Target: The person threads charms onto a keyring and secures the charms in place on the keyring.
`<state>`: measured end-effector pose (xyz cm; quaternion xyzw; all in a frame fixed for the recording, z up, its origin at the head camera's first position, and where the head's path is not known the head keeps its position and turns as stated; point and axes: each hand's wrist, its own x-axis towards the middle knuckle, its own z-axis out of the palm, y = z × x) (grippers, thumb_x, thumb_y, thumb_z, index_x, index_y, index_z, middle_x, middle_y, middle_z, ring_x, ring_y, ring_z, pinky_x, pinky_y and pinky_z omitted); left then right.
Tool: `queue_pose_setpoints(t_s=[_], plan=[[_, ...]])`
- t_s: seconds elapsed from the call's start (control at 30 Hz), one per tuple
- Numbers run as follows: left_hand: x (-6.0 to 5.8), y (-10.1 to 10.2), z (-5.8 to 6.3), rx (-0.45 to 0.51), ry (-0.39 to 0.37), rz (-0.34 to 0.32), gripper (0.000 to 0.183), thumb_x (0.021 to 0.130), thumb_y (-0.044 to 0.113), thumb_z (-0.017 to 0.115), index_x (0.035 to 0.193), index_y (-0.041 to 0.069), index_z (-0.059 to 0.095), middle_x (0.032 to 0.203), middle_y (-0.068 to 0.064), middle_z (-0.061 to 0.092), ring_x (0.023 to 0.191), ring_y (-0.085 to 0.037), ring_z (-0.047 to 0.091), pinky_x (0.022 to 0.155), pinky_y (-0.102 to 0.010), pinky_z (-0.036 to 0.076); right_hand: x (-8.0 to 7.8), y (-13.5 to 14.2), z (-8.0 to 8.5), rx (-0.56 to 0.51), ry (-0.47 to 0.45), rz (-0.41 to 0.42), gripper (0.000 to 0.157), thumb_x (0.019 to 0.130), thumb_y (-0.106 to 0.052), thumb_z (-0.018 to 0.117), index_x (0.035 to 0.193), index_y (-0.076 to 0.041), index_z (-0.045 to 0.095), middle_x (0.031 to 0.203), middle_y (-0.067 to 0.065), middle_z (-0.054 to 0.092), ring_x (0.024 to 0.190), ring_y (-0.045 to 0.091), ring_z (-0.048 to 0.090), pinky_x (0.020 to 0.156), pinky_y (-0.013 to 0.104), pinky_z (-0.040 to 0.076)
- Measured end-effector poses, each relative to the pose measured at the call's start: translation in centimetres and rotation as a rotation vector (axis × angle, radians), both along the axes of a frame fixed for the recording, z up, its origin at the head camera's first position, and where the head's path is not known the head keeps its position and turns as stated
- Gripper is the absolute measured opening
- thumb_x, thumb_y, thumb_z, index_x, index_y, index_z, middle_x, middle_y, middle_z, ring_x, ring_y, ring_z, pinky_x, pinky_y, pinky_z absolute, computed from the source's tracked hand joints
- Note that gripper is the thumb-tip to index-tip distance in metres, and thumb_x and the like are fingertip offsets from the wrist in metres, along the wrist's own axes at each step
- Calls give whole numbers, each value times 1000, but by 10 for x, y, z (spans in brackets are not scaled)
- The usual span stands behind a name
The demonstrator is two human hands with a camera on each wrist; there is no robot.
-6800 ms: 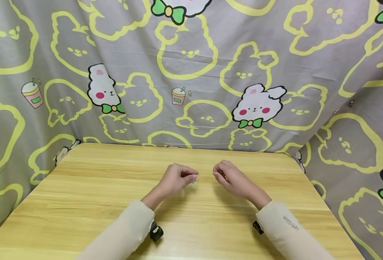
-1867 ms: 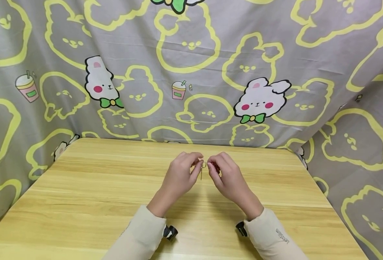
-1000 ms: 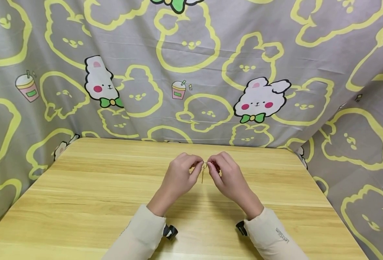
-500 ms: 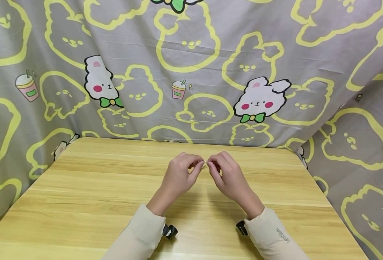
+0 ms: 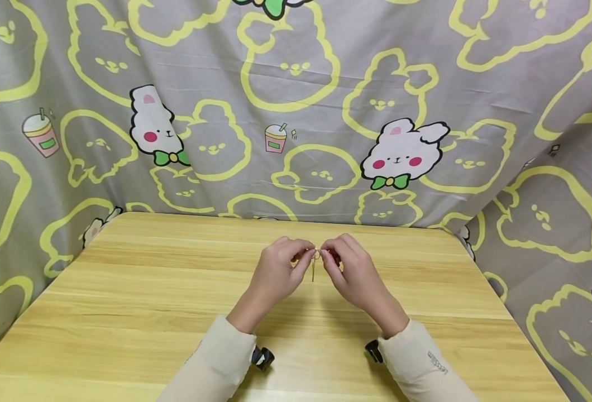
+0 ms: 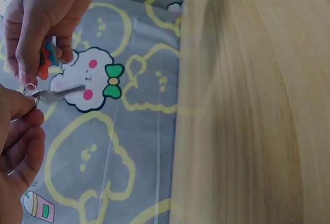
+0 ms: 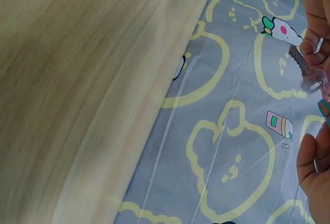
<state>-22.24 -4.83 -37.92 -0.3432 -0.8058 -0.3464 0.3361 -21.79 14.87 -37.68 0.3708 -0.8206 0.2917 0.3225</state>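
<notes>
Between the fingertips of both hands is a small metal key ring (image 5: pixel 318 255), held above the table. A key (image 5: pixel 313 272) hangs from it, seen in the left wrist view as a jagged-edged metal key (image 6: pixel 69 91). My left hand (image 5: pixel 282 269) pinches the ring with thumb and forefinger. My right hand (image 5: pixel 348 269) pinches its other side, the fingertips close to the left ones. An orange and blue trinket (image 6: pixel 48 59) sits by the right hand's curled fingers, partly hidden; a piece of the trinket (image 7: pixel 325 107) also shows in the right wrist view.
A light wood-grain table (image 5: pixel 150 290) stretches beneath both hands. Behind it and at the sides hangs a grey curtain (image 5: pixel 215 67) with yellow outlines and rabbit faces. Small black devices sit at both sleeves, such as the left one (image 5: pixel 263 358).
Earlier the hands were apart, the left holding the small thing; they have since met at the ring. The key, out of sight half a second ago in the head view, hangs down again.
</notes>
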Motion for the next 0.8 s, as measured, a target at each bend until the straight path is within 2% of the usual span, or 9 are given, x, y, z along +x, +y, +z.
queue_pose_setpoints(t_s=[0.5,0.63,0.8], plan=[[-1,-2,-1,71,-47,39,7,93,2,73,92,9,74,75,2,68,67,-19,59,61,-23,49,4,-2,1,44,-86,-12,4,98,-9,69,101,-6,70,90,-1,60,75,10,51,63,25,49],[-1,-4,0,64,-45,50,6,96,6,71,91,8,74,75,2,69,67,-16,58,61,-22,49,3,-2,2,50,-92,-15,5,97,-7,71,102,-7,71,92,-1,62,76,10,51,62,25,49],[-1,-4,0,62,-45,56,4,94,5,72,92,8,73,75,2,69,67,-15,59,61,-22,50,3,-1,2,54,-94,-8,5,97,-7,72,102,-7,72,93,-1,64,78,10,54,63,25,50]])
